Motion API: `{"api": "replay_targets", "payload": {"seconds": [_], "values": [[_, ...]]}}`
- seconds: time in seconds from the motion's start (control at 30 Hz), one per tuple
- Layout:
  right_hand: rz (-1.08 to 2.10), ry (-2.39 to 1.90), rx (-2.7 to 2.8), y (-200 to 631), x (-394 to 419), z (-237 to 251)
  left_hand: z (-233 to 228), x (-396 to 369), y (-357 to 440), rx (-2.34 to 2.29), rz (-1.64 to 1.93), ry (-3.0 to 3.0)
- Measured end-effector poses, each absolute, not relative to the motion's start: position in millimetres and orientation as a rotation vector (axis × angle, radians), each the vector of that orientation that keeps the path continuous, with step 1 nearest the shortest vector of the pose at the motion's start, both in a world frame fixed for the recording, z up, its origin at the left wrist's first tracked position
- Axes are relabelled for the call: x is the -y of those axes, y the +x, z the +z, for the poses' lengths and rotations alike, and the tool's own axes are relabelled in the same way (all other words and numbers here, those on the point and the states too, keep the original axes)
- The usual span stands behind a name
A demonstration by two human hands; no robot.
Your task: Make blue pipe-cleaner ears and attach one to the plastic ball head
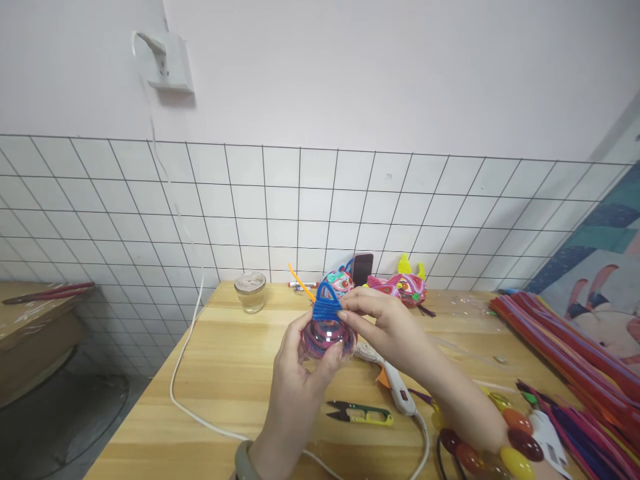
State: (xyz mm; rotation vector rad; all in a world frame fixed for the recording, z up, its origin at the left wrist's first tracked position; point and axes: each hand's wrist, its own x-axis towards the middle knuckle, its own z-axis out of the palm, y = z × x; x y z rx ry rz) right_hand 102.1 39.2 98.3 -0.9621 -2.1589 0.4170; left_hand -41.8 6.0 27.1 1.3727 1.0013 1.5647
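Center frame: left hand [299, 370] has clear round piece [327, 341] in grip; right hand [377, 317] pinches blue loop [325, 311] above it.

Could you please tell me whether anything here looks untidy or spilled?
Nothing appears spilled. Only the thin white cord looks slightly untidy, trailing in loose curves across the light wooden table and behind the left wrist.

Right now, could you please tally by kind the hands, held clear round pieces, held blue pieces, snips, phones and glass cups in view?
Hands: 2 (left hand, right hand)
Clear round piece: 1
Blue piece: 1
Snips: 1
Phone: 1
Glass cup: 1
Total: 7
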Motion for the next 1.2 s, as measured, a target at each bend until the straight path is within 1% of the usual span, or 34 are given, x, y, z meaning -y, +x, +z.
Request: {"api": "replay_targets", "payload": {"seconds": [0.5, 0.87, 1.2], "values": [[0.413, -1.09, 2.268, 99.5, -41.1, 110.9, 25.7, -8.4, -41.1, -0.883, 1.574, 1.249], [0.414, -1.069, 2.294, 97.1, -44.8, 112.4, 24.5, -8.9, -40.5, -0.818, 1.576, 1.177], [0.411, -1.022, 2.347, 94.5, -49.4, 114.5, 27.1, -10.9, -40.7, -0.848, 1.615, 1.172]]}}
